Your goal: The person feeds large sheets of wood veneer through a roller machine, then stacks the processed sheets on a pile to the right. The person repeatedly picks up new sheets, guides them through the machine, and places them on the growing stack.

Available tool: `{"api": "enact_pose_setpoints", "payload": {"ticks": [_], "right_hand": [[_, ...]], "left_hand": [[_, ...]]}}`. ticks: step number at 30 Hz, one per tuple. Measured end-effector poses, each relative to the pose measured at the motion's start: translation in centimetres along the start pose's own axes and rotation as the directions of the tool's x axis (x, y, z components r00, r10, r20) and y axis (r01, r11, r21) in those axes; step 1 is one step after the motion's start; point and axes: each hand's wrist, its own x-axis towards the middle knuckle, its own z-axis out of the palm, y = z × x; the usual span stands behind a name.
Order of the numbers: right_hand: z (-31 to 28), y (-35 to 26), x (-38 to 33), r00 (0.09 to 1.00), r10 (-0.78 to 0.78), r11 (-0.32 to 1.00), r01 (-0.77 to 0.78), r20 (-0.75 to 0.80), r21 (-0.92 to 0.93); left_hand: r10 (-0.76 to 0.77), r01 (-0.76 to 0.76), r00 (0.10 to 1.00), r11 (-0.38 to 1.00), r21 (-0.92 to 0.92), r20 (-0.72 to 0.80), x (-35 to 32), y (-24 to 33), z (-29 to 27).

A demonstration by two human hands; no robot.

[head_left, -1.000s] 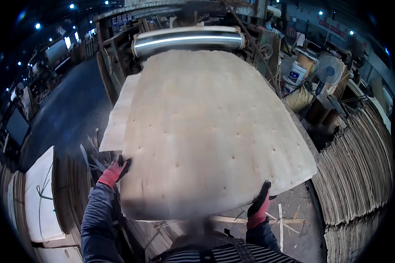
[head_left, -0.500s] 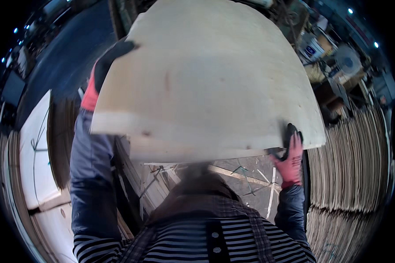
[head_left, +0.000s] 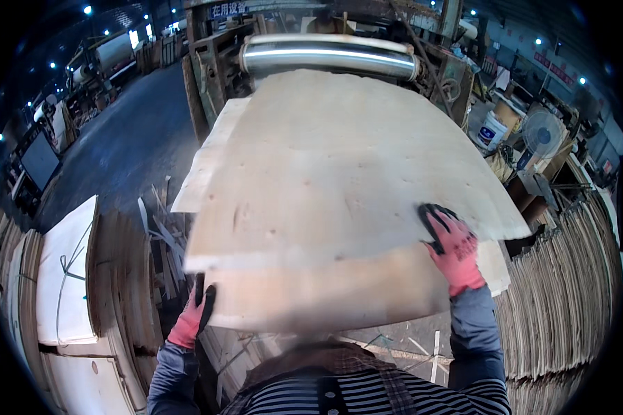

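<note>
A thin pale wood veneer sheet with small knots lies in front of me, slightly blurred, over other sheets. The near part of a lower veneer sheet sticks out towards me. My right hand, in a pink glove with black fingertips, rests on the top sheet near its near right edge, fingers apart. At the lower sheet's left edge is my left hand, gloved alike, with fingers stretched along the edge below the top sheet's near left corner. Beyond the sheets stands a shiny metal roller.
Stacked veneer stands to the right, and a tied bundle of sheets to the left. Wood scraps lie beside the left stack. A fan and a white bucket are at the far right. A dark floor aisle runs off at far left.
The raised veneer sheet has gone down and away from me onto the others. My left hand has left its far left side and come nearer; my right hand has moved onto its surface.
</note>
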Motion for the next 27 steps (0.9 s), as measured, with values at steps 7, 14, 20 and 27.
{"api": "enact_pose_setpoints", "payload": {"ticks": [7,14,20,27], "right_hand": [[9.5,4.2,8.2,0.999,0.036,0.990,-0.033,-0.017,0.136],[21.0,3.1,7.4,0.993,-0.009,1.000,0.009,0.117,-0.004],[21.4,3.3,7.5,0.999,-0.024,0.998,0.023,0.031,0.051],[21.1,2.5,7.9,1.000,-0.021,0.998,0.020,0.019,0.053]], "left_hand": [[-0.382,0.368,0.916,0.921,-0.125,-0.123,1.8,-0.4,-1.0],[0.406,-0.369,0.891,0.909,0.196,-0.204,7.7,27.6,-11.0],[0.823,-0.832,0.552,0.555,-0.022,-0.133,10.9,38.5,-7.7],[0.871,-0.883,0.468,0.467,-0.048,-0.149,12.9,38.5,-8.1]]}}
